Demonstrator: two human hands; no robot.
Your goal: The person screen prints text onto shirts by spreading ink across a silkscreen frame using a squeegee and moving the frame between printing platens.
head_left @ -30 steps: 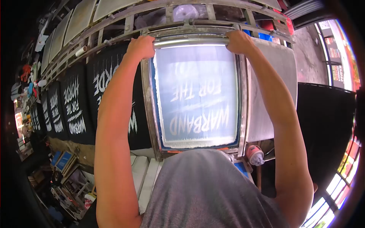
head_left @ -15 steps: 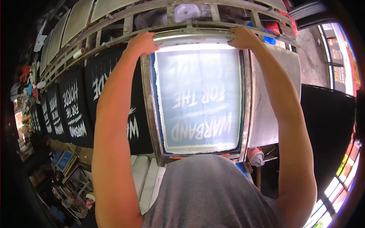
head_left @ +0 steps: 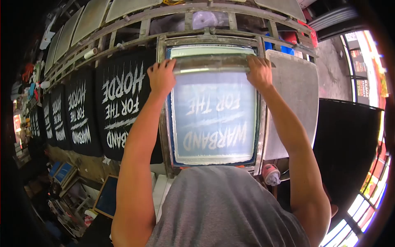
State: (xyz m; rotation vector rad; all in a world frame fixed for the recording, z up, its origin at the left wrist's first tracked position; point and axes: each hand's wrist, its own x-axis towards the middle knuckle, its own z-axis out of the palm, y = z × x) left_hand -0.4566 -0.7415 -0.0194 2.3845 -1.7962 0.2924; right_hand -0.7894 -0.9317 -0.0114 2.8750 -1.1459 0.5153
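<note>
A wide squeegee (head_left: 210,64) spans the upper part of a framed printing screen (head_left: 216,150). My left hand (head_left: 162,76) is closed around its left end, and my right hand (head_left: 260,73) grips its right end. Pale lettering reading "FOR THE WARBAND" shows upside down in the blue mesh; the line above it is faint and partly covered by the squeegee. White ink borders the mesh along its edges. What lies under the screen is hidden.
Black shirts with white lettering (head_left: 121,99) lie in a row to the left. A bare grey platen (head_left: 290,107) sits right of the screen. A wooden rail (head_left: 144,29) runs behind. A pink container (head_left: 271,175) stands near the front right.
Both hands have drawn the squeegee from the screen's far edge toward me. The far strip of mesh now shows behind it, and more of the left shirts is visible.
</note>
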